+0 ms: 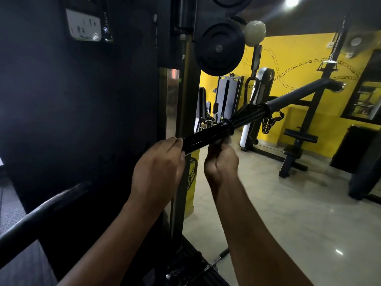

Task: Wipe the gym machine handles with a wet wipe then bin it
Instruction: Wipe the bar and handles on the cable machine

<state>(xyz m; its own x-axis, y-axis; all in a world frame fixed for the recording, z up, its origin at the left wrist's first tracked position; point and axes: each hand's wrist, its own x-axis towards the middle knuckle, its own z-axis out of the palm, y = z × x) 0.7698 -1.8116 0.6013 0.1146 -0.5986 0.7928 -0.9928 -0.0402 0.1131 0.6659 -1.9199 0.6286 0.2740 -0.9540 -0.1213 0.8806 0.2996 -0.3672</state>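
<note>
Both our hands on the black handle at mid-frame
At centre left, our left hand (158, 170) pinches the near end of the handle (206, 137); just right of it, our right hand (221, 162) clenches up around the handle from below, a pale blurred scrap at its fingertips, likely the wet wipe (228, 139). A weight plate (218, 47) hangs above, and a yellow wall (288, 52) fills the upper right

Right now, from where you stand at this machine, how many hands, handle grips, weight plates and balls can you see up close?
Hands: 2, left hand and right hand
Black handle grip: 1
Black weight plates: 2, the upper one cut off by the frame
Pale ball: 1
Total: 6
</note>
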